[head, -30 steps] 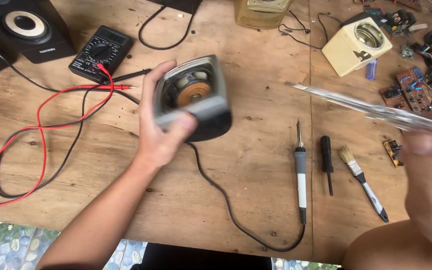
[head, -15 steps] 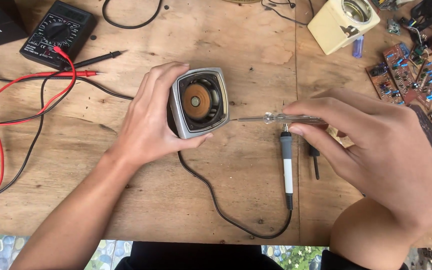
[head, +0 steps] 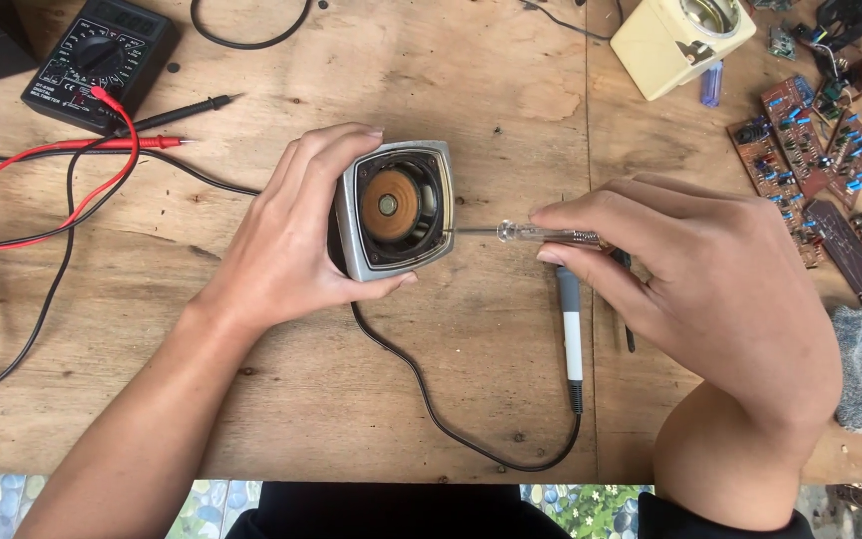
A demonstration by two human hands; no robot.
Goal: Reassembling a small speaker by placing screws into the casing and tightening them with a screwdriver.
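- Left hand (head: 286,250): grip wrapped round the small grey speaker (head: 396,222) at frame centre; speaker is steadied on the wooden surface (head: 511,120), open face up, orange cone exposed.
- Right hand (head: 710,279): fingertips pinched on a clear-handled screwdriver (head: 541,235), held level; its tip is seen at the right rim of the speaker.
- Progress, as judged: front cover is already off; tool is engaged at the rim, driver is seated in the housing, so the work appears mid-way.
- Soldering iron (head: 571,334) lies beneath the right hand, untouched.
- Multimeter (head: 102,60) sits upper left, circuit boards (head: 800,140) upper right, cream housing (head: 680,35) at top.
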